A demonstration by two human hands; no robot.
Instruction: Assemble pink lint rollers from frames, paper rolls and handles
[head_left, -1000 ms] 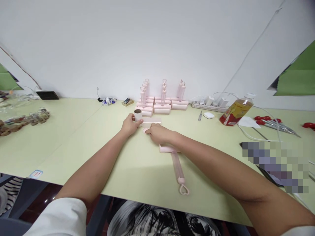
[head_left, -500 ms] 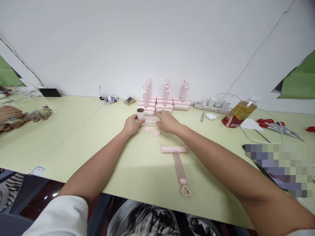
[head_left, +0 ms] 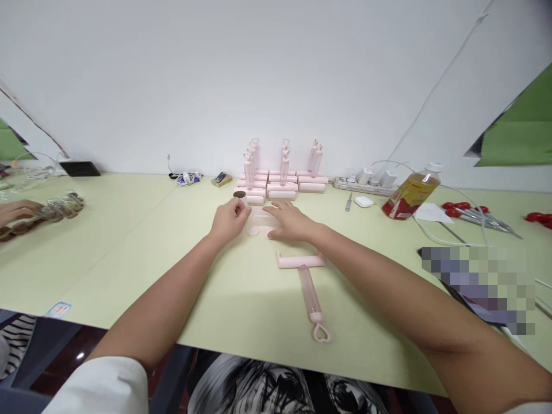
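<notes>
Pink pieces are lying in the middle of your pale green bench (head_left: 129, 241). Your left hand (head_left: 227, 221) is pinching the small roll (head_left: 240, 196) low down with its fingertips. The roll is standing on its end, so it is not rolling away. Your right hand (head_left: 290, 223) is spread out flat, palm down. Its fingertips are resting just beside two little round pink caps (head_left: 253, 231), which are lying flat between your hands where both can get at them.

The pink roller handle (head_left: 307, 276) is lying flat nearer to you, apart from both hands, with its heart loop pointing your way. The finished pink rollers (head_left: 279, 185) are sitting stacked at the back by the wall, some with handles sticking up, leaving the middle free for your hands. A bottle (head_left: 409, 196) is standing well off to your right. Another person's hand (head_left: 15, 210) is resting far to the left.
</notes>
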